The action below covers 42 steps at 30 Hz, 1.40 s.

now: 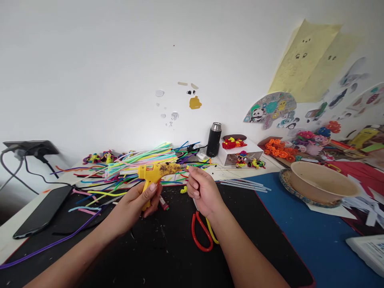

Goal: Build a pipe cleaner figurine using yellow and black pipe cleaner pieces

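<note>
- The nozzle of the glue gun (159, 171) points at the right hand (204, 190), its tip just beside the fingertips; if the gun is hot, a small slip of either hand could burn a finger.
- Both hands work in the air — neither seems propped on the black mat (180, 264) — so a wobble could put glue in the wrong spot or let a drip fall on the red-handled scissors (201, 241) below.
- The small yellow bit (188, 168) is tiny in its pinch, so it could drop or stick to the skin.
- The left hand (146, 199) is wrapped around the gun's handle, thumb along the near side; whether the trigger is pressed, I cannot tell.
- The right hand is curled, thumb and forefinger closed on the yellow bit, mostly hidden by the fingers.
- The gun is held above the mat, in front of the heap of pipe cleaners (142, 159). It is bright yellow, with dark, scorched-looking blotches over its front end — and a pale glue stick seems to enter its back.
</note>
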Each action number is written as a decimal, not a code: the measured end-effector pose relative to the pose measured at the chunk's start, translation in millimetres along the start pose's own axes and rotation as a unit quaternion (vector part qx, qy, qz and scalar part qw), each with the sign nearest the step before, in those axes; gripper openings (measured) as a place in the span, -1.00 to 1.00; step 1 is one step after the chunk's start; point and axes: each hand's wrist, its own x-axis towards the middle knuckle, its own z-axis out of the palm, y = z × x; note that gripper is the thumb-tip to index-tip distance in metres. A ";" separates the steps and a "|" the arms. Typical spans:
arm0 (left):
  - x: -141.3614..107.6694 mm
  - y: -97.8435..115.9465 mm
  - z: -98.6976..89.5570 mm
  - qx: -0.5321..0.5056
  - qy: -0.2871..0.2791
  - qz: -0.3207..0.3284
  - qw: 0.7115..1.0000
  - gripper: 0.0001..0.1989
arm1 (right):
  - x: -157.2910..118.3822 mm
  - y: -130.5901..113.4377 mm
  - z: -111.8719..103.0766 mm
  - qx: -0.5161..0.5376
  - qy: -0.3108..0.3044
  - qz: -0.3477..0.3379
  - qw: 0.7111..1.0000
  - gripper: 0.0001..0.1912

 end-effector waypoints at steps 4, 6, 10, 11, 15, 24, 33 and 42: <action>0.6 -0.6 -0.4 -0.005 -0.007 0.005 1.000 -0.40 | -0.3 -1.0 0.5 0.005 0.000 0.000 1.000 -0.56; 0.6 0.0 -0.7 -0.001 -0.009 0.006 1.000 -0.39 | -0.3 -1.2 0.7 0.010 0.000 0.000 1.000 -0.56; 0.3 2.0 -0.9 0.009 -0.011 0.004 1.000 -0.36 | 0.1 -0.6 0.5 0.017 -0.001 -0.001 1.000 -0.53; 0.3 2.6 -0.8 0.010 -0.011 0.003 1.000 -0.36 | 0.3 -0.4 0.4 0.017 -0.001 -0.001 1.000 -0.53; 0.2 4.8 0.2 0.008 -0.010 0.005 1.000 -0.36 | 0.5 -0.7 0.1 0.018 -0.002 0.000 1.000 -0.52; 0.7 5.5 0.1 0.026 -0.008 0.006 1.000 -0.35 | -1.3 -2.8 0.9 0.015 0.000 0.002 1.000 -0.54; -1.0 3.0 -0.1 0.029 -0.002 -0.002 1.000 -0.38 | 0.3 -2.5 -0.8 0.024 -0.002 0.001 1.000 -0.51; -3.2 4.1 0.0 0.029 0.001 -0.001 1.000 -0.39 | 1.0 -3.4 -1.6 0.034 -0.003 0.001 0.999 -0.51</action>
